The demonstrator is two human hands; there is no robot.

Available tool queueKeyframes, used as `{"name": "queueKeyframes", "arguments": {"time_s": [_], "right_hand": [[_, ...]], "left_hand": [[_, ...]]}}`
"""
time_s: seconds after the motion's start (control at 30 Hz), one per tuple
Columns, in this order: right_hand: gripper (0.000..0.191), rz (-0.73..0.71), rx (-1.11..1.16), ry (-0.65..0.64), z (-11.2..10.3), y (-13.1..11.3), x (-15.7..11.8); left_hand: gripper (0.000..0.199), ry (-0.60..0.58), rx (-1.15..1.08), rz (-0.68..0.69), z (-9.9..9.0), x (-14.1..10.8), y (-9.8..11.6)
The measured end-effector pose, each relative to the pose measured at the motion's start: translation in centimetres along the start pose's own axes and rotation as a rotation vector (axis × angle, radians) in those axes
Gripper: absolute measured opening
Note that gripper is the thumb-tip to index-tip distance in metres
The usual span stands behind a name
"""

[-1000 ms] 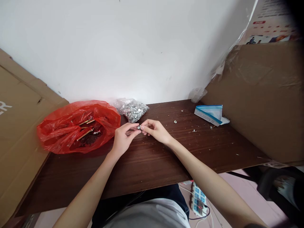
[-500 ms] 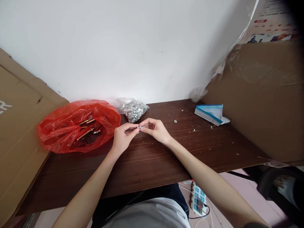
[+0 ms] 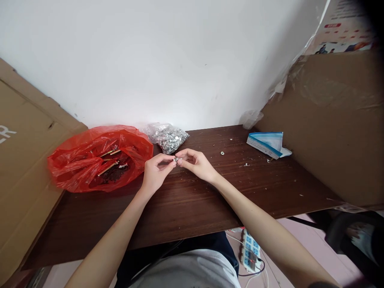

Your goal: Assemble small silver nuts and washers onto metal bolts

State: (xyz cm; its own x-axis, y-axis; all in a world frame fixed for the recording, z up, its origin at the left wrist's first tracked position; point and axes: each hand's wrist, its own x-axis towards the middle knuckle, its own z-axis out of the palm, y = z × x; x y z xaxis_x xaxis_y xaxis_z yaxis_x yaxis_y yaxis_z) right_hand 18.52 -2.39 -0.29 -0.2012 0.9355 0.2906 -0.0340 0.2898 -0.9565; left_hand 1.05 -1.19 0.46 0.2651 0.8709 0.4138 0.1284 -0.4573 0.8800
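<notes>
Between the fingertips of both hands is a small silvery metal part (image 3: 176, 159), too small to make out in detail. My left hand (image 3: 156, 170) pinches it from the left, thumb and index finger closed. From the other side my right hand (image 3: 198, 164) grips it in a pinch as well. Both hands are raised over the brown tabletop (image 3: 192, 212). Just behind them lies a clear plastic bag (image 3: 171, 140) full of small shiny metal pieces. Left of my left hand sits an open red plastic bag (image 3: 72, 160) with gold-coloured rods and dark pieces inside.
A small metal piece (image 3: 222, 153) lies right of my hands among scattered bits. Farther right is a folded blue-and-white packet (image 3: 264, 145). Cardboard stands at the left (image 3: 33, 132) and right (image 3: 336, 132), with a white wall (image 3: 180, 60) behind. Below the edge is a power strip (image 3: 249, 252).
My hands stay together on the small metal part, with only slight finger movement. The whole view has shifted a little.
</notes>
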Motion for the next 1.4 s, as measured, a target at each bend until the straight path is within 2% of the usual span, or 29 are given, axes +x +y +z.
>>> {"name": "queueKeyframes", "arguments": {"time_s": [0.1, 0.27, 0.47, 0.63, 0.8, 0.97, 1.13, 1.3, 1.4], "right_hand": [[0.033, 0.043, 0.006, -0.013, 0.08, 0.02, 0.00], [0.029, -0.015, 0.029, 0.007, 0.00, 0.06, 0.03], [0.028, 0.022, -0.006, 0.006, -0.06, -0.21, 0.02], [0.024, -0.025, -0.027, 0.038, -0.03, -0.32, 0.01], [0.031, 0.059, 0.034, 0.013, -0.01, -0.24, 0.05], [0.031, 0.008, 0.025, 0.035, -0.01, -0.18, 0.07], [0.033, 0.088, 0.089, -0.021, 0.08, 0.00, 0.08], [0.029, -0.011, 0.022, 0.027, 0.07, -0.04, 0.09], [0.031, 0.026, 0.085, 0.008, 0.11, 0.05, 0.12]], "left_hand": [[0.020, -0.011, 0.011, 0.002, -0.01, 0.01, -0.01], [0.020, -0.017, 0.003, -0.004, 0.00, -0.01, 0.04], [0.018, -0.009, 0.009, 0.013, 0.04, -0.03, 0.10], [0.018, -0.007, 0.015, 0.010, -0.03, -0.06, 0.08], [0.018, 0.003, 0.032, 0.035, -0.07, -0.04, 0.04], [0.017, 0.002, 0.027, 0.042, -0.04, -0.01, 0.10], [0.017, -0.009, 0.029, 0.039, -0.01, -0.03, 0.21], [0.018, -0.010, 0.023, 0.017, -0.01, -0.03, 0.19], [0.018, -0.007, 0.021, 0.017, -0.04, -0.02, 0.18]]}}
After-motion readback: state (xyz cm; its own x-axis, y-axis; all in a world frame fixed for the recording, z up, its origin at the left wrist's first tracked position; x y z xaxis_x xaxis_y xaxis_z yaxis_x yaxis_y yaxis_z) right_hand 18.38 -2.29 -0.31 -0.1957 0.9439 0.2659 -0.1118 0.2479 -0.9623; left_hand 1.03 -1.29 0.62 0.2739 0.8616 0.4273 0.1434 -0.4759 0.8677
